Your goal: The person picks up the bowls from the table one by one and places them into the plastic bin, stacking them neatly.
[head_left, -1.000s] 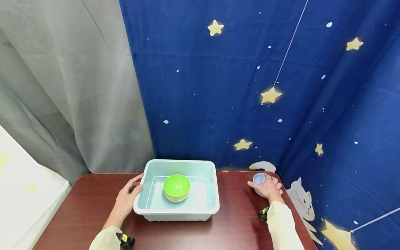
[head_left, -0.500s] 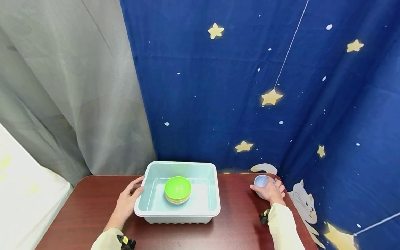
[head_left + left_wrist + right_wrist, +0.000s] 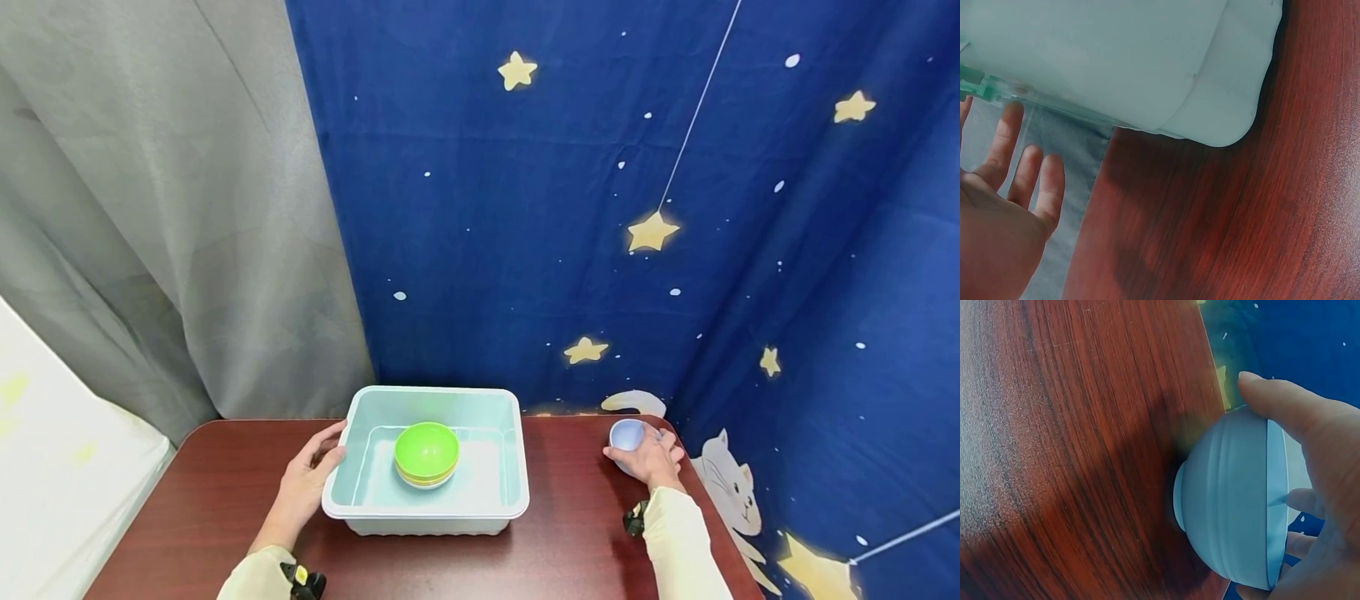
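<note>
A pale blue bowl [image 3: 624, 435] stands upright near the table's back right corner. My right hand [image 3: 652, 457] grips it from above; in the right wrist view the thumb [image 3: 1260, 394] presses by the rim and the other fingers reach over the opposite side of the bowl [image 3: 1229, 500]. Left of the table's middle is a pale mint plastic basin [image 3: 427, 510], holding stacked bowls with a bright green bowl [image 3: 426, 450] on top. My left hand [image 3: 303, 479] rests at the basin's left rim, its fingers [image 3: 1007, 137] fairly straight beside the outer wall.
The dark red wooden table [image 3: 570, 533] ends at a blue star-patterned curtain [image 3: 487, 208] behind and to the right. A grey curtain [image 3: 187, 208] hangs at the back left. White cloth [image 3: 67, 467] lies beyond the table's left edge.
My right thumb has drawn in slightly against the blue bowl. The view shifts a little; the left hand, basin and stacked bowls stay in place.
</note>
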`<state>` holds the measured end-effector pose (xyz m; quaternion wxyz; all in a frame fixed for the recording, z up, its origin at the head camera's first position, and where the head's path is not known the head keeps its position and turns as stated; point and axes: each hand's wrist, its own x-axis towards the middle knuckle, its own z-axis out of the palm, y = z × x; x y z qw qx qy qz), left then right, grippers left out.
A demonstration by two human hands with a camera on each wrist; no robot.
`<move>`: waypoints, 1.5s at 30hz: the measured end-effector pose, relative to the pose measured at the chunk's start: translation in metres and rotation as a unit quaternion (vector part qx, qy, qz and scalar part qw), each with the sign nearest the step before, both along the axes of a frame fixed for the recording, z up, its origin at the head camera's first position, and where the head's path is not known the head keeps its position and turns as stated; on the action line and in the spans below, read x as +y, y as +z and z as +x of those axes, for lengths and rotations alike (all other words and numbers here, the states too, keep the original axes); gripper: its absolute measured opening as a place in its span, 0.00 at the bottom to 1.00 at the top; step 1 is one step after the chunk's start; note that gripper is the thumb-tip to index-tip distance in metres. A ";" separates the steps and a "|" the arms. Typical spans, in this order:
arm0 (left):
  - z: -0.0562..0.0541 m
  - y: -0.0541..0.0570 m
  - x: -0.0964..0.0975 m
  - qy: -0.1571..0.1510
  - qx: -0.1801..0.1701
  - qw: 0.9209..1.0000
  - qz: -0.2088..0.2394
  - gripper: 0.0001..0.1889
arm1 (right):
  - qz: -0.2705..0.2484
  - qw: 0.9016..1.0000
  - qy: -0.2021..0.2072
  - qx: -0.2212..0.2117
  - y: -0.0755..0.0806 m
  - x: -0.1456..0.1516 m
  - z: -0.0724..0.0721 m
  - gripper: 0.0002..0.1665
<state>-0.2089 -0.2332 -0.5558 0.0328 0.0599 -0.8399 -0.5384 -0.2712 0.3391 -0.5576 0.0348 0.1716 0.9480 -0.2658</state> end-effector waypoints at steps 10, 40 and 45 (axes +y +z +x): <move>0.002 -0.001 0.002 0.002 -0.005 1.000 -0.003 0.26 | 0.001 1.000 -0.009 0.007 -0.003 0.001 0.005 0.67; 0.002 -0.001 -0.001 -0.008 0.007 1.000 -0.006 0.28 | 0.013 0.999 0.044 0.016 0.021 -0.009 0.007 0.70; 0.001 0.000 -0.001 -0.007 0.000 1.000 -0.001 0.27 | 0.005 0.998 0.057 0.018 0.030 -0.015 0.006 0.69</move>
